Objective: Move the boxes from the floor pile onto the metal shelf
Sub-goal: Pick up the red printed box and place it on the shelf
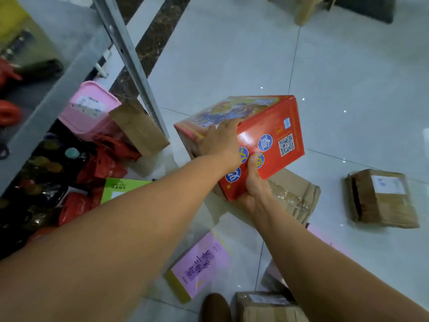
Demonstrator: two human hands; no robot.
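A red printed box (269,135) with blue round labels and a QR code is held tilted above the floor, in front of the metal shelf (58,87). My left hand (218,141) lies over its upper left edge, fingers wrapped onto the picture face. My right hand (254,182) grips its near lower corner from underneath, thumb on the red side. Below it on the tiles lies a taped brown cardboard box (294,196). A second brown box (383,198) sits to the right, a pink flat box (199,263) lies near my feet, and another brown box (267,307) is at the bottom.
The shelf's grey upright post (132,63) slants down to the floor just left of the red box. The lower shelf holds a pink plastic tub (89,110), a brown parcel (139,129), red bags, dark packets and a green box (120,189). My shoe (216,307) is at the bottom.
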